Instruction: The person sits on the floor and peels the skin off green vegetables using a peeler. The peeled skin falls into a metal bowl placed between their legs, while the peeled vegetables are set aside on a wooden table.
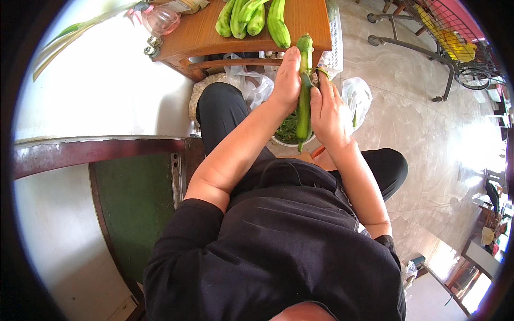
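Note:
My left hand (287, 82) is closed around the side of a long green gourd (304, 108), which points away from me over a bowl. Pale peeled patches show on its far part, while the near part is darker green. At the gourd's other side, my right hand (328, 108) has its fingers on a peeler (314, 76), partly hidden, with a strip of green peel beside it. Below the gourd, a white bowl (286, 142) holds green peelings (287, 127). Several peeled gourds (241, 20) lie on the wooden table (192, 36) ahead.
A pink spray bottle (160, 20) stands at the table's left. Thin plastic bags (257, 90) lie under the table edge, and another plastic bag (356, 100) is right of my hand. A white plastic basket (337, 44) adjoins the table. A wheeled metal frame (417, 44) stands farther right.

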Demonstrator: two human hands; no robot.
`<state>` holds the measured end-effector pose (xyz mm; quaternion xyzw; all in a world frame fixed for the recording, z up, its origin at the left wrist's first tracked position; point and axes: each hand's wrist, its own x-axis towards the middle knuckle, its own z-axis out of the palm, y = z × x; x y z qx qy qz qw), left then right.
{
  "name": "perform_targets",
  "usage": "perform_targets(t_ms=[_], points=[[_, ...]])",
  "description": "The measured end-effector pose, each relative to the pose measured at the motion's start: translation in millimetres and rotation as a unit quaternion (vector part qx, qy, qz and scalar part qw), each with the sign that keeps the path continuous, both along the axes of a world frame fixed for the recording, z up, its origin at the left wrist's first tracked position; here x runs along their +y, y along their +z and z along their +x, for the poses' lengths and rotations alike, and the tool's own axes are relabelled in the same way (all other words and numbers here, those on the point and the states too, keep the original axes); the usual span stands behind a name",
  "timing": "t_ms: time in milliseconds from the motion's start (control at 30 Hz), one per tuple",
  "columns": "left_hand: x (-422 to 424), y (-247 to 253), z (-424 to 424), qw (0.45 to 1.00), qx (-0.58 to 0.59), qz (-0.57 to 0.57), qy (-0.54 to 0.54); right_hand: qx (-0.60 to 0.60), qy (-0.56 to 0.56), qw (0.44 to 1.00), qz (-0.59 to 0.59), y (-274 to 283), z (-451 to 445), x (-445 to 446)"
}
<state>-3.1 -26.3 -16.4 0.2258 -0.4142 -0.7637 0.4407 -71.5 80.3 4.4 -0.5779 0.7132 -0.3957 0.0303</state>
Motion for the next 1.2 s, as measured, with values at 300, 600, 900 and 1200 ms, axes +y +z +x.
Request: perform_targets(t_ms=[300, 600, 900, 1200], points=[[-2.1, 1.2, -0.8, 0.998, 0.042, 0.050, 0.016, 0.014, -0.011, 0.993, 0.116, 11.7, 7.0, 3.3], [-19.1, 3.1, 2.4, 0.999, 0.004, 0.026, 0.041, 0.065, 0.029, 0.989, 0.128, 0.2, 7.4, 18.6], [-46.6, 0.9, 4.1, 0.992, -0.037, -0.030, 0.116, 0.065, 0.057, 0.984, 0.158, -11.5, 19.7, 33.0], [-57.3, -7.9, -2.4, 0.983, -0.046, -0.055, 0.167, 0.075, 0.050, 0.980, 0.175, -17.7, 20.2, 34.0]])
